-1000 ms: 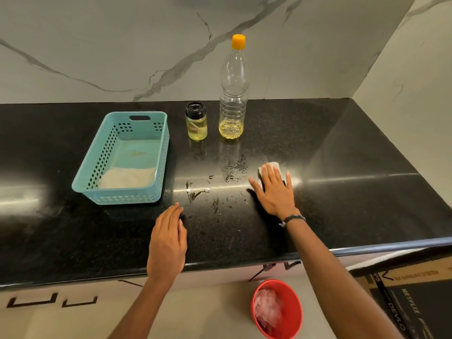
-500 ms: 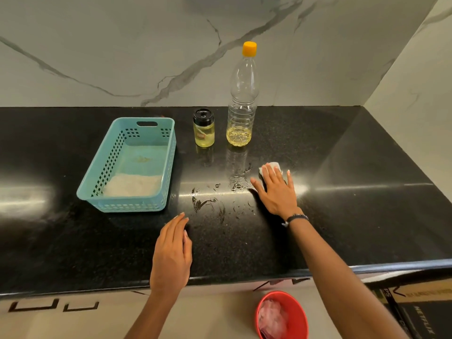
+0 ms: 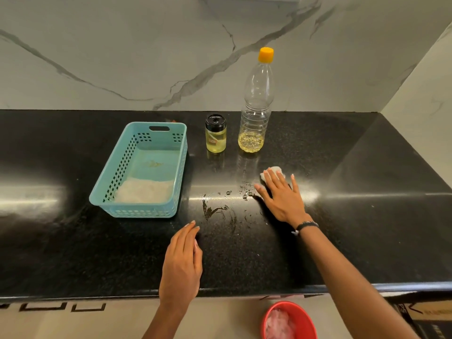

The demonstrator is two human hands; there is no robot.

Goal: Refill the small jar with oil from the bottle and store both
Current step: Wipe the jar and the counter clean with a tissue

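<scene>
Head view. The right hand point(image 3: 281, 194) lay flat, its grip released, fingers spread and pressing a white wad point(image 3: 275, 171) onto the table point(image 3: 73, 253). The left hand point(image 3: 182, 263) rested palm-down near the front edge at 6 o'clock, likewise released and grasping nothing.

Oil smears point(image 3: 220, 209) lay at 9 o'clock from the right hand, between the two hands. The step in hand appeared to be wiping up the spill. To do it well, the wad should be drawn leftward over the smears with firm, even pressure, in overlapping passes, and kept short of the jar so nothing is knocked.

The jar point(image 3: 215, 137) stood upright with its black lid on, nearly full of yellow oil, at 11 o'clock from the right hand. The bottle point(image 3: 255, 111) stood just beside it at 3 o'clock, capped, with oil only in its base. The basket point(image 3: 181, 157), at 9 o'clock from the jar, held a white patch at its near end; what that was could not be told. Neither vessel was stored yet. A red bin point(image 3: 305, 316) below the table held pale waste.
</scene>
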